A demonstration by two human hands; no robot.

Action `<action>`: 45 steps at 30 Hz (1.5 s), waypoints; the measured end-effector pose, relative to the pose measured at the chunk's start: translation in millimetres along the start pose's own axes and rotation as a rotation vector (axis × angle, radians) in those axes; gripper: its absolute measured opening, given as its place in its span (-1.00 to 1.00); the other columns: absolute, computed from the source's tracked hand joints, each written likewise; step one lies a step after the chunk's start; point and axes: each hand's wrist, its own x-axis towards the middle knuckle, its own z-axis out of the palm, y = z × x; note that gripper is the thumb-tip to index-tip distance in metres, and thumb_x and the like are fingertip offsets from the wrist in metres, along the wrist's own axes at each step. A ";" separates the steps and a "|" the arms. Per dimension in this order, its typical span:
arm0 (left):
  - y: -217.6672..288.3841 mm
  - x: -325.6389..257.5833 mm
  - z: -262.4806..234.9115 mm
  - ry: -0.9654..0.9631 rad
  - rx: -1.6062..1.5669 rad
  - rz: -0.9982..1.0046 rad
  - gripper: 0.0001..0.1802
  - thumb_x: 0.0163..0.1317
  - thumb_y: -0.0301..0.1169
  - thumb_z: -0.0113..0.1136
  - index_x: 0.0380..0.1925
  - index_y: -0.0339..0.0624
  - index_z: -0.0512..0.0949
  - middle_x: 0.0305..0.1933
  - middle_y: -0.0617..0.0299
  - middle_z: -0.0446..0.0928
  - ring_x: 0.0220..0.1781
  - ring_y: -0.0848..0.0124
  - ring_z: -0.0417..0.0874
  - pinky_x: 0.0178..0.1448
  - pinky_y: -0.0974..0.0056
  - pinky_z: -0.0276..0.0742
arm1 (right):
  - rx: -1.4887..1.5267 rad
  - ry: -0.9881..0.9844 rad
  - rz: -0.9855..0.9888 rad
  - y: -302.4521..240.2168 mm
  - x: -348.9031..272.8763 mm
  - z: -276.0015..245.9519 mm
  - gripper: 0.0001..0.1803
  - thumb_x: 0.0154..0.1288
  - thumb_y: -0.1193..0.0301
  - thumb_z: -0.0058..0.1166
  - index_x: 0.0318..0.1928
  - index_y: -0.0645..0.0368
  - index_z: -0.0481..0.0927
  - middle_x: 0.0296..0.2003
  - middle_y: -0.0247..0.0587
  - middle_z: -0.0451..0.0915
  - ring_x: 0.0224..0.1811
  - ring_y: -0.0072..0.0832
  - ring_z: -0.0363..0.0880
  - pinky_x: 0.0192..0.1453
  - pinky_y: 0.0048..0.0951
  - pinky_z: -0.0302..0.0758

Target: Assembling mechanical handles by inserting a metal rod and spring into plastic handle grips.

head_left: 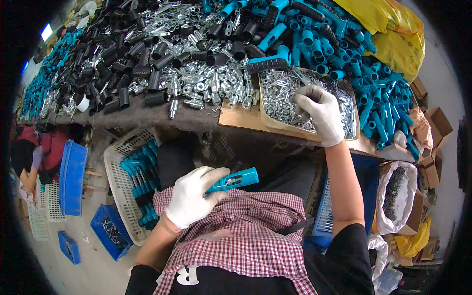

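Note:
My left hand (192, 196), in a white glove, is wrapped round a teal plastic tube (248, 177) with a dark slot in its side. It holds the tube almost level above my checked apron (236, 246). My right hand (319, 110), gloved too, is over a shallow tray (280, 124) of small metal parts (280, 98). Its thumb and fingers are bent together at the parts; whatever lies between the fingertips is hidden. A teal handle with a black grip (267, 65) rests at the tray's far left corner.
Black sleeves (154, 81) and shiny metal fittings (201, 83) are heaped on the bench, with teal housings (339, 59) at right. A white basket (118, 189) of teal and black tools stands to my left, near blue bins (112, 231). Another person (37, 157) is at far left.

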 end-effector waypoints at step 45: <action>-5.5 -12.3 6.9 -0.057 0.043 -0.055 -0.48 -0.02 -0.26 0.45 0.02 -0.05 0.60 -0.22 0.16 0.60 -0.22 0.14 0.67 -0.15 0.18 0.60 | -0.993 0.004 -0.512 25.8 9.9 21.4 -0.84 0.10 0.36 0.26 -0.32 0.13 0.65 -0.28 -0.12 0.61 -0.13 -0.11 0.56 0.02 -0.15 0.49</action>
